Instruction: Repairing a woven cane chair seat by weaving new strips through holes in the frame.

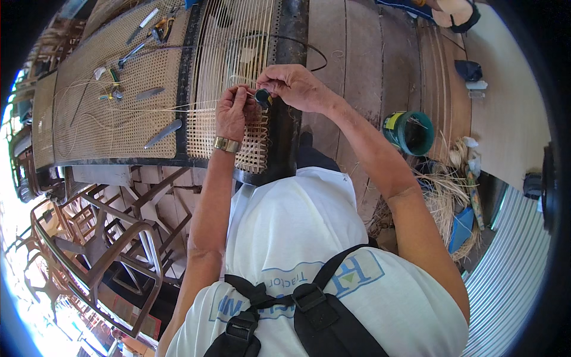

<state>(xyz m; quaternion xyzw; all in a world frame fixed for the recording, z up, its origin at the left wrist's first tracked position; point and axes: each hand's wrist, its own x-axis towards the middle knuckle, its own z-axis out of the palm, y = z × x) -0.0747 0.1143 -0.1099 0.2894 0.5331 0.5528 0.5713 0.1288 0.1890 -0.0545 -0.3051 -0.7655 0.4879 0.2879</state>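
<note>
My left hand point(231, 113), with a metal watch on its wrist, is closed in a pinch over the cane weaving point(253, 140) of a dark frame point(282, 134). Close on its right, my right hand point(297, 86) pinches too, fingertips at the frame's right rail. A thin pale cane strand seems to run between the fingertips. Just below them sits a small round dark thing point(263, 98) with a yellow mark; its kind is unclear. Long parallel cane strands point(238, 35) stretch away from my hands, while the near part is woven in a open mesh.
Left of my hands, a finished cane panel point(137, 65) bears a knife point(162, 134), a hammer-like tool point(135, 53), pliers point(116, 89) and loose strands. A green bucket point(410, 132) stands at right on planks, near a cane fibre heap point(446, 184). Wooden chair frames point(113, 262) crowd the lower left.
</note>
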